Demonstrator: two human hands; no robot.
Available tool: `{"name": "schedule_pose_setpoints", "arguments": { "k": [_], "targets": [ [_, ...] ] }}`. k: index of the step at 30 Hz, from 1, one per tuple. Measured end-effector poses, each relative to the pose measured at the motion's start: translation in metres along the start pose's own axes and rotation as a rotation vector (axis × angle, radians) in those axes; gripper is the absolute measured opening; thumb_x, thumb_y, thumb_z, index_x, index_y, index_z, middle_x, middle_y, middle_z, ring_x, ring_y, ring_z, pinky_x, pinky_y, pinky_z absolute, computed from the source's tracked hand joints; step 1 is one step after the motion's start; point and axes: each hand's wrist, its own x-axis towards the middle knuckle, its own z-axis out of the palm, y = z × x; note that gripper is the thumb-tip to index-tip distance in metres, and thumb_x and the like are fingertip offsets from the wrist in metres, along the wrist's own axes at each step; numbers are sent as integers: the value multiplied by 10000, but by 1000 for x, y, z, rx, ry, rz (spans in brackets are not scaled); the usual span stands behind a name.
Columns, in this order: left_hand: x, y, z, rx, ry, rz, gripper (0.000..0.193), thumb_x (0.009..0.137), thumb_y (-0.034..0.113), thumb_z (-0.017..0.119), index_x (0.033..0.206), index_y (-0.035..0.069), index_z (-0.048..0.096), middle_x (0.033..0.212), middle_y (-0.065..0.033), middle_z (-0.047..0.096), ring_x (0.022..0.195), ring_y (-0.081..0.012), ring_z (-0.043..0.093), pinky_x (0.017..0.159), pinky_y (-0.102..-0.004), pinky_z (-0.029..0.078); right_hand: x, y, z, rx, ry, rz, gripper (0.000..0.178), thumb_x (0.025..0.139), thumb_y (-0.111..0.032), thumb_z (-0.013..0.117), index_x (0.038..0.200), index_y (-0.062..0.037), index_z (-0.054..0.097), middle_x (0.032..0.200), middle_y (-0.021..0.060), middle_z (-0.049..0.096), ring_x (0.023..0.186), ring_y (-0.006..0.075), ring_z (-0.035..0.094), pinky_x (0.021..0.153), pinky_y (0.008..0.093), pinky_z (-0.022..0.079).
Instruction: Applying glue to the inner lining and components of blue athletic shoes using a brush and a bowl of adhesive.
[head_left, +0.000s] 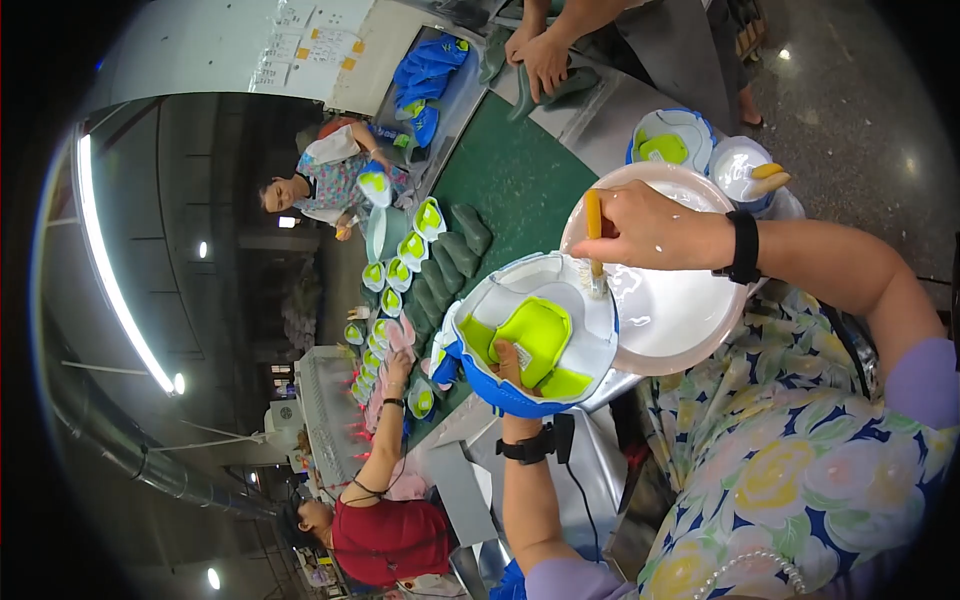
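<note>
One left hand is grasping one blue-and-white lined piece, thumb pressing its lime-green inside; one right hand (pixel 648 228) is clenching one yellow-handled brush (pixel 595 220), bristles touching the piece's white lining. The piece is sitting between both hands. One pink basin (pixel 690 358) of white liquid is standing beneath the right hand.

At centre, your cloth piece (pixel 540 330) looks matt; right of it, your smooth plastic basin (pixel 655 175) holds glossy liquid (pixel 665 312); upper centre, a matt surface (pixel 515 160).
</note>
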Motion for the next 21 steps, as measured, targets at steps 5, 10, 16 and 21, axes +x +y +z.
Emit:
{"name": "schedule_pose_setpoints", "arguments": {
  "k": [5, 10, 16, 21],
  "targets": [
    [0, -28, -5, 211, 174, 266, 605, 1006, 358, 595, 1465, 31, 377, 1424, -125, 491, 1231, -237, 529, 1034, -398, 435, -13, 1, 14, 266, 10, 299, 416, 855, -312, 678, 893, 101, 645, 730, 191, 676, 621, 236, 674, 579, 309, 524],
    [1, -36, -5, 400, 234, 682, 557, 1007, 324, 594, 1436, 16, 420, 1411, -130, 493, 1226, -252, 530, 1039, -412, 424, -24, -6, 22, 432, -26, 397, 418, 869, -317, 658, 929, 96, 669, 819, 179, 706, 626, 189, 683, 572, 272, 552],
    [6, -29, -14, 612, 216, 840, 493, 1006, 278, 597, 1394, -2, 477, 1374, -134, 512, 1207, -268, 540, 1030, -421, 421, -32, -20, 25, 519, -104, 440, 408, 875, -322, 695, 924, 82, 663, 783, 144, 699, 604, 163, 664, 552, 260, 533],
    [10, -11, -31, 235, 114, 187, 427, 944, 155, 657, 1327, 0, 552, 1254, -124, 613, 1125, -230, 608, 993, -385, 483, -28, -21, 12, 542, 12, 173, 271, 885, -246, 745, 922, -1, 636, 769, 89, 682, 704, 132, 672, 636, 252, 515]
  ]
}}
